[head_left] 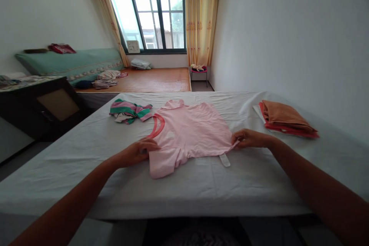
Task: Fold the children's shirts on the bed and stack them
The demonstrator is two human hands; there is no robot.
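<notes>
Pink T-shirt (198, 128) laid out on a white-sheeted surface (92, 173), both hands on it.
White walls; far window (158, 19) between patterned curtains, brown-topped bed (161, 78) before it. From where I stand: striped garment (127, 109) far left of the shirt, folded stack (288, 119) to the right. Shirt lies flat between and beyond the fingers, red collar left, hem right, a pale strip (225, 160) poking out near side. Left hand (141, 152): fingers closed on the near shoulder by the sleeve. Right hand (248, 138): thumb and fingers pinching the near hem corner.
</notes>
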